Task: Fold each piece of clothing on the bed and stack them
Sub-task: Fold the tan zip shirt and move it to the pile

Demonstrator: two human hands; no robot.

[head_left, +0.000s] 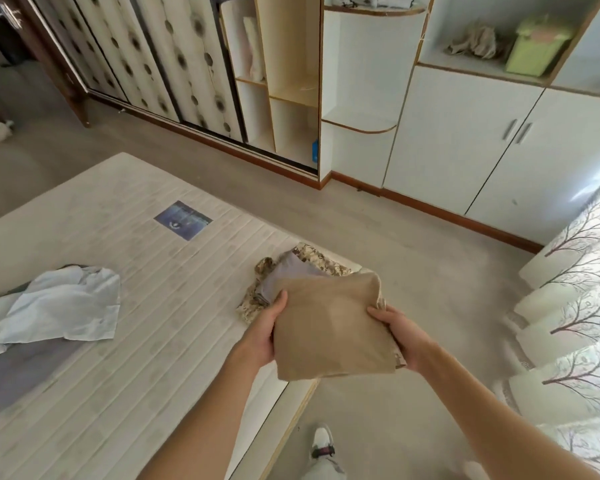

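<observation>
Folded tan garment hides both hands' fingers and the stack's near part.

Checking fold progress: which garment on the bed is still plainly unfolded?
The pale blue shirt at the left, lying crumpled over a grey garment. The camouflage piece and lilac piece sit folded in a stack; the tan one is folded, held in both hands.

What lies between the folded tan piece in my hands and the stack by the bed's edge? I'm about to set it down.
Nothing visible. Both the left hand and right hand hold the tan garment just short of the stack, whose grey top layer lies bare.
</observation>
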